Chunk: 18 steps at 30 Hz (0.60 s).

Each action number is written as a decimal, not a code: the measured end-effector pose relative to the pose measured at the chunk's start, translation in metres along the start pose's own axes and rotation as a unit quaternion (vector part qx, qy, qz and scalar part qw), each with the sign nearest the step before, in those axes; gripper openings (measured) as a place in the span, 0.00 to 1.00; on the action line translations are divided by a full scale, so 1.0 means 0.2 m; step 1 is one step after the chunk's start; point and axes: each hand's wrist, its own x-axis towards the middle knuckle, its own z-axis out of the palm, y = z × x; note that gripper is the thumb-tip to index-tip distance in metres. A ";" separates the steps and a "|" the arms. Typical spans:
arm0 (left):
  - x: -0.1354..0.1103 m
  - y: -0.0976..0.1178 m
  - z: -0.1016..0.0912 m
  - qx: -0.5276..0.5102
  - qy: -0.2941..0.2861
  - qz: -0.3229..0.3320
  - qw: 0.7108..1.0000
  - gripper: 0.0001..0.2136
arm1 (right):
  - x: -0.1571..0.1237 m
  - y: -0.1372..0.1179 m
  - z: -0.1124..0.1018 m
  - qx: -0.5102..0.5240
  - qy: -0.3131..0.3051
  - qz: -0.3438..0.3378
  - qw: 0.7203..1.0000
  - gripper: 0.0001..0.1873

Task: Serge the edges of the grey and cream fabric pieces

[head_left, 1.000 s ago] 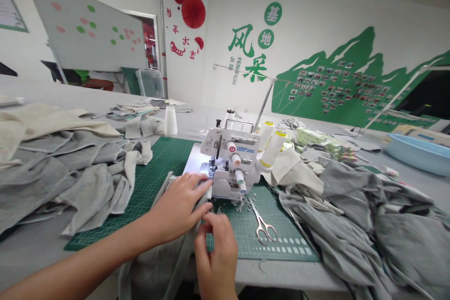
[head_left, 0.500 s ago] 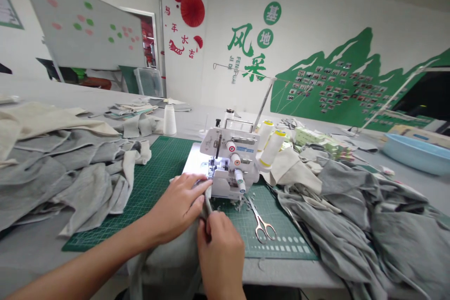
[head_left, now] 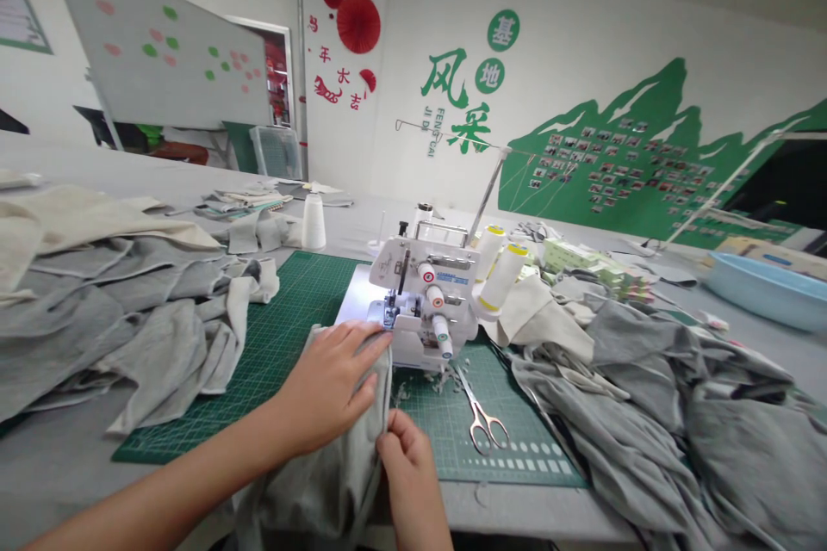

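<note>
Nearby, scissors [head_left: 479, 406], lint [head_left: 441, 380] beside sewing machine [head_left: 410, 344]; left hand [head_left: 331, 380] flat on grey cloth [head_left: 323, 482], right hand [head_left: 412, 463] pinching it.

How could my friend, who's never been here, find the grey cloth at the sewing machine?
Find the white sewing machine on the green cutting mat. Just in front of it, look for the grey cloth under the left hand, its edge pinched by the right hand. Other grey pieces lie in the left heap and the right heap, but only this one has hands on it.
</note>
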 end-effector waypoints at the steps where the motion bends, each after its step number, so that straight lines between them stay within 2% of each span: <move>1: 0.00 -0.01 0.00 0.003 -0.003 0.008 1.000 0.24 | 0.01 0.00 0.00 -0.047 0.030 -0.044 0.997 0.05; 4: 0.00 -0.05 0.00 -0.003 -0.009 0.037 0.999 0.25 | 0.04 0.01 0.00 -0.143 0.103 -0.138 0.975 0.06; 10: -0.04 -0.06 0.02 -0.009 0.001 0.044 0.999 0.29 | 0.04 0.02 0.01 -0.220 0.158 -0.219 0.937 0.07; 14: -0.06 -0.05 0.02 -0.013 0.004 0.045 0.999 0.29 | 0.02 0.04 -0.03 -0.295 0.155 -0.288 0.898 0.15; 18: -0.05 -0.06 0.02 -0.016 0.008 0.048 0.999 0.29 | 0.05 -0.06 -0.06 -0.324 0.145 -0.351 0.866 0.16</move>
